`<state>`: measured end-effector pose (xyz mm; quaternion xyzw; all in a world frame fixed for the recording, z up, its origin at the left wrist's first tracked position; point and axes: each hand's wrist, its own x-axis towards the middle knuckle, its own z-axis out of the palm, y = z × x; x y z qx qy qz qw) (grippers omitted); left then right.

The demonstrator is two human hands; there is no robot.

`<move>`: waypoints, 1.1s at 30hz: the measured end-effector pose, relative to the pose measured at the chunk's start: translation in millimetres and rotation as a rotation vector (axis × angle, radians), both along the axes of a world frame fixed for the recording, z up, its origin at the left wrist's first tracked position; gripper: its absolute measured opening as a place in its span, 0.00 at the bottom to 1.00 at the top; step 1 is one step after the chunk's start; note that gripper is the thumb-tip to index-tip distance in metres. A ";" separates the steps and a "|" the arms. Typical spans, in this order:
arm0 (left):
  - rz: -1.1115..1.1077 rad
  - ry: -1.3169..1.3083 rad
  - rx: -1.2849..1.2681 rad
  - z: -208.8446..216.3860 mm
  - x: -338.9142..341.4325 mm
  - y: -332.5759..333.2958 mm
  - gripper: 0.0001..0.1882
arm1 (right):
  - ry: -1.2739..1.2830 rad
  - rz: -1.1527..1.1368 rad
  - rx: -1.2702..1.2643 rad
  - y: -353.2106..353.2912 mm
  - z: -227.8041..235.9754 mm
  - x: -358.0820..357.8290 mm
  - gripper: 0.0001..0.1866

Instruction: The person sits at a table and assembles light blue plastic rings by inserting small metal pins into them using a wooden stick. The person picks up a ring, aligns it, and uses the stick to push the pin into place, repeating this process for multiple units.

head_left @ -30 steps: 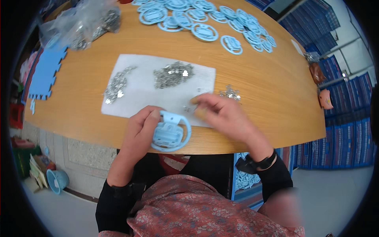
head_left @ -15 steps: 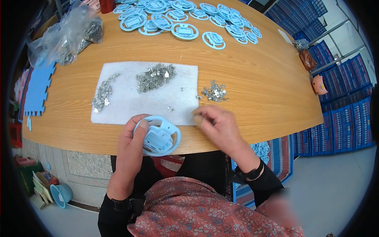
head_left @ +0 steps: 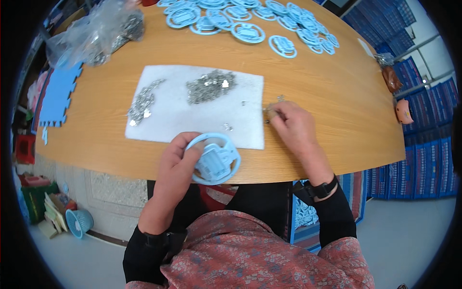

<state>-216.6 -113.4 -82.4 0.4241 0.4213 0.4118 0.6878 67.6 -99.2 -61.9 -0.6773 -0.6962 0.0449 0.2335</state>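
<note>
My left hand (head_left: pixel 174 166) grips a light-blue plastic toy steering wheel (head_left: pixel 215 163) by its left rim, thumb on top, over the table's near edge. My right hand (head_left: pixel 297 131) reaches just past the right edge of the white felt mat (head_left: pixel 173 118). Its thumb and fingers are pinched together over a small heap of metal pieces (head_left: pixel 280 98), most of which the hand hides. Whether a piece is between the fingertips cannot be seen. On the mat lie a larger grey heap of small metal pieces (head_left: pixel 209 87), a strip of shiny ones (head_left: pixel 143 103) and a few loose bits (head_left: pixel 227 127).
Many blue steering wheels (head_left: pixel 248 32) lie at the table's far side. Clear plastic bags (head_left: pixel 91 36) with metal pieces and a blue foam tile (head_left: pixel 57 98) are at the left. Stacked blue boxes (head_left: pixel 426 166) stand at the right, and a basket (head_left: pixel 79 222) on the floor.
My right hand has moved from the mat's near right corner onto the small heap of metal pieces. The steering wheel has turned slightly in my left hand. The whole view has shifted.
</note>
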 end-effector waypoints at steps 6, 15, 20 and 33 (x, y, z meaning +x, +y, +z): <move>0.014 0.055 -0.045 9.7 0.8 -1.1 0.15 | 0.406 0.187 -0.038 -19.5 22.5 -31.7 0.05; -0.081 0.182 -0.013 19.9 -0.1 1.5 0.15 | 0.109 0.625 0.115 -27.3 41.9 -83.0 0.10; -0.119 0.315 0.012 20.3 -0.6 4.0 0.16 | 0.026 0.638 0.099 -26.8 43.8 -84.8 0.10; -0.315 0.490 0.302 2.9 -10.9 12.4 0.21 | -0.086 0.556 -0.089 -29.8 39.2 -88.9 0.10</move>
